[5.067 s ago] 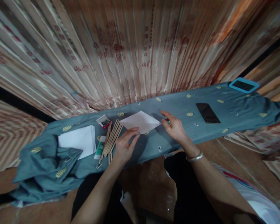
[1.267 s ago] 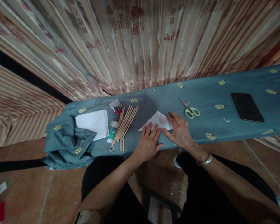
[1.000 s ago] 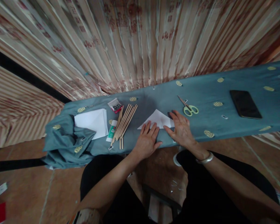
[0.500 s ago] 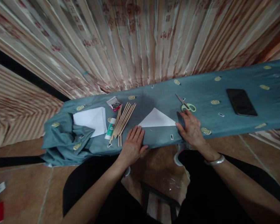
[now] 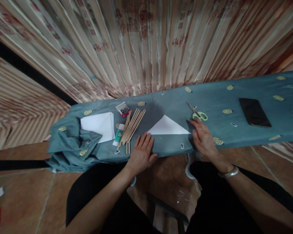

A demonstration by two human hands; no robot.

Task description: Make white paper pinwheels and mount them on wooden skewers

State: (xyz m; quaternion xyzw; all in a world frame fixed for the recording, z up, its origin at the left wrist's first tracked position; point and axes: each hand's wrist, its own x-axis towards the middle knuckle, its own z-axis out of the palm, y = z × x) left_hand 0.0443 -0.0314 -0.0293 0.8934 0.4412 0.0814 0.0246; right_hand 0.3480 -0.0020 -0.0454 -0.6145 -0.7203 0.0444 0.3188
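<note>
1. Paper [image 5: 169,126], white and triangular, lies flat on the cloth [image 5: 171,147] in the head view, between the person's two hands, its long straight edge toward the person and its top point toward the curtain [image 5: 141,48].
2. The left hand [image 5: 141,151] rests palm down on the cloth, fingers flat and side by side, gripping nothing; its fingertips are at the paper's left corner, and the rest of the sheet stretches away to the right of them.
3. The right hand [image 5: 204,138] is loosely bent, with a gap between thumb and forefinger and nothing seen in its grasp. The paper's right corner points at this thumb and lies just beside it; whether the two touch cannot be told.
4. Scissors [image 5: 199,116] with pale green handles lie just beyond the right forefinger, blades pointing away from the person. A metal bracelet [image 5: 229,172] circles the right wrist.
5. Left of the paper, a bundle of thin wooden sticks [image 5: 134,126] lies slanted, with a glue stick [image 5: 118,135] next to it and a small box [image 5: 123,110] of tiny metal pieces near the far ends.
6. A stack of white sheets [image 5: 97,125] lies farther left, partly under bunched cloth; a dark phone [image 5: 255,112] lies well apart on the right.
</note>
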